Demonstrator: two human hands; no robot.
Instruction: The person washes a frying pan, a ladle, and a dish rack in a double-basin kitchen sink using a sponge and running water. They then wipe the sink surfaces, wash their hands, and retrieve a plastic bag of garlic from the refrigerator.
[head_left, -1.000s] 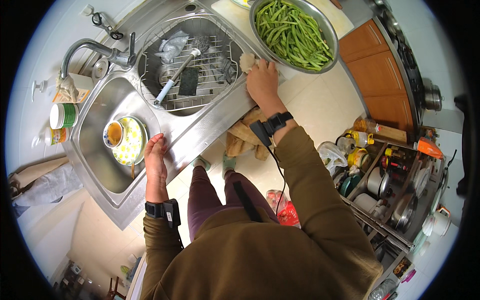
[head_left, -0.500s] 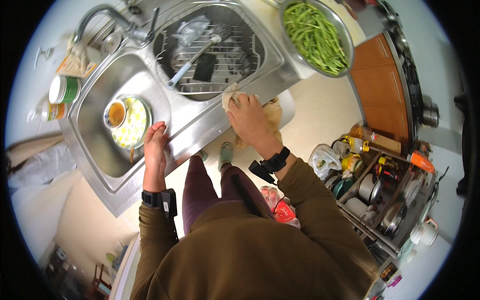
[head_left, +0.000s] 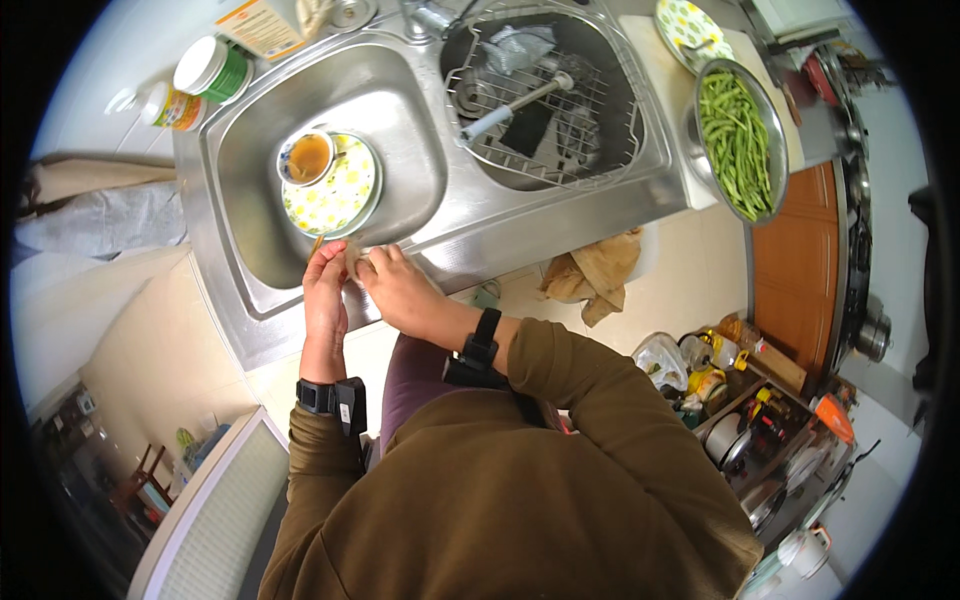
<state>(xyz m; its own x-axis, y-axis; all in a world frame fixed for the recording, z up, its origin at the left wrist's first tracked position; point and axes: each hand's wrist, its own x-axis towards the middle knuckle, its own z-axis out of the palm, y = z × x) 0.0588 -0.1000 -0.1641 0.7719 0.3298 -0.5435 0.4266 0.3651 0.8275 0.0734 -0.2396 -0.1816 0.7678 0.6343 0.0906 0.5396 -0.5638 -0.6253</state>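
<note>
My right hand [head_left: 400, 288] is closed on a crumpled pale cloth [head_left: 353, 262], mostly hidden under its fingers, at the sink's front edge. Close beside it, my left hand [head_left: 326, 292] has its fingers drawn together; whether they grip the cloth is hidden. Just beyond the left fingertips, the tip of a thin brown stick [head_left: 318, 243] shows at the plate's edge. In the left basin [head_left: 408, 150] lies a plate with a yellow-green pattern [head_left: 340, 200]. A small bowl of orange-brown liquid [head_left: 307, 158] rests on its left part.
A wire rack [head_left: 600, 165] in the right basin holds a blue-handled brush [head_left: 510, 112]. Further right stands a metal bowl of green beans [head_left: 738, 145]. Jars [head_left: 213, 70] line the left rim. A brown cloth [head_left: 598, 275] hangs over a bin below the counter.
My right hand has moved left along the sink's front edge with the pale cloth and now meets my left hand. The whole view has shifted left.
</note>
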